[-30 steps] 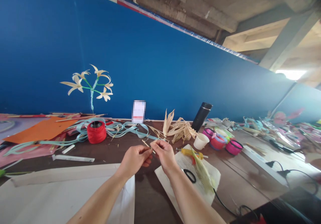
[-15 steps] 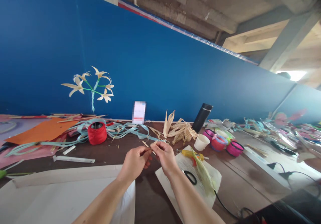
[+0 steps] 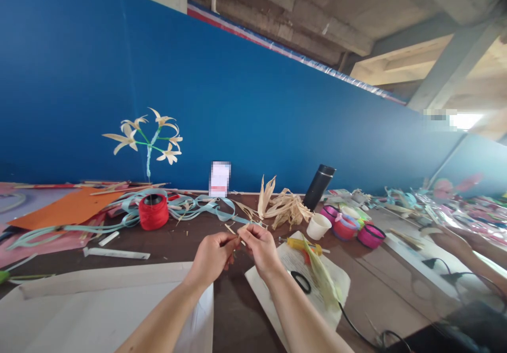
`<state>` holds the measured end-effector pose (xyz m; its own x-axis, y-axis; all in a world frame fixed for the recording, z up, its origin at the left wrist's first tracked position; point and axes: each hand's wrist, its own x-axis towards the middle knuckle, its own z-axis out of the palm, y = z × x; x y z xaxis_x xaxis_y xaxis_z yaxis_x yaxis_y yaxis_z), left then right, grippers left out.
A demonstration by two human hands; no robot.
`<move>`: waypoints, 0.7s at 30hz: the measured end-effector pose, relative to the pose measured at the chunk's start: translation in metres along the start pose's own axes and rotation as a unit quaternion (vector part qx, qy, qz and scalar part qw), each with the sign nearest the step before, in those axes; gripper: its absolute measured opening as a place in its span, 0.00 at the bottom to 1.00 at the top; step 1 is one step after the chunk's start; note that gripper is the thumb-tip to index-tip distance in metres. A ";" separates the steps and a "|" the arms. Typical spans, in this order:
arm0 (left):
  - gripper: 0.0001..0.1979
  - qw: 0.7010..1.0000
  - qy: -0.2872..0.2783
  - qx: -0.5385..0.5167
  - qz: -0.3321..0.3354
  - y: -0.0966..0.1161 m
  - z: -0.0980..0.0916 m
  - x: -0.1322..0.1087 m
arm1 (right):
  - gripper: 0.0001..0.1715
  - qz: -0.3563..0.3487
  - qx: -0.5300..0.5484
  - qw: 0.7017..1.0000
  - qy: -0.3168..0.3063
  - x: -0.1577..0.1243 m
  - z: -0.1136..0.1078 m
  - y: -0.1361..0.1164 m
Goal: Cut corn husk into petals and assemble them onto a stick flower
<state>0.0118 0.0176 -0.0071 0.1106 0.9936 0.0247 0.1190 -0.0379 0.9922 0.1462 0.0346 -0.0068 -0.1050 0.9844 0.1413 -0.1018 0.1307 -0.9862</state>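
My left hand (image 3: 214, 254) and my right hand (image 3: 259, 245) meet above the brown table, fingertips close together. Both are closed in a pinch. Between them shows a small pale piece, too small to name; the fingers hide most of it. Just beyond lie dried corn husks (image 3: 291, 210) and a light blue ribbon (image 3: 225, 209). To the right of my right wrist, a sheet of paper (image 3: 277, 295) bears black-handled scissors (image 3: 301, 283), a yellow-handled tool (image 3: 303, 245) and a green-white husk (image 3: 322, 279).
A red spool (image 3: 153, 213) stands at left, below a husk flower stem (image 3: 149, 158). A phone (image 3: 219, 179) leans on the blue wall. A black bottle (image 3: 319, 187), a white cup (image 3: 318, 226) and pink pots (image 3: 371, 235) stand at right. Another person's arm (image 3: 455, 245) reaches in from the right.
My hands stay nearly in place, still pinched together. At the far right, the other person's arm has come further into view. The camera view has shifted slightly.
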 end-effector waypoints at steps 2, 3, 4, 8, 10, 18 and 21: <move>0.19 0.999 -0.009 -0.034 -0.007 0.002 0.001 0.000 | 0.16 0.002 0.002 1.000 -0.003 0.000 0.000 0.000; 0.19 0.999 -0.011 -0.050 -0.011 0.004 0.001 0.000 | 0.15 0.002 0.002 1.000 -0.003 0.000 0.000 0.000; 0.19 0.998 -0.012 -0.063 -0.016 0.005 0.002 0.000 | 0.15 0.001 0.003 1.000 -0.003 0.000 0.000 0.000; 0.19 0.996 -0.010 -0.089 -0.021 0.007 0.003 -0.001 | 0.15 0.000 0.018 1.000 -0.002 0.000 0.001 0.001; 0.19 0.995 -0.006 -0.096 -0.024 0.007 0.003 -0.001 | 0.14 0.001 0.021 1.000 -0.003 0.001 0.001 0.002; 0.18 0.993 -0.007 -0.112 -0.038 0.008 0.003 0.001 | 0.14 0.009 0.031 0.999 0.003 0.001 0.000 0.003; 0.17 0.993 -0.003 -0.112 -0.040 0.007 0.003 0.001 | 0.14 0.005 0.030 1.000 0.005 0.001 0.000 0.002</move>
<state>0.0157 0.0180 -0.0008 0.1147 0.9919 -0.0552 -0.0944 0.0662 0.9933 0.1458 0.0353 -0.0086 -0.0971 0.9866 0.1311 -0.1594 0.1146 -0.9805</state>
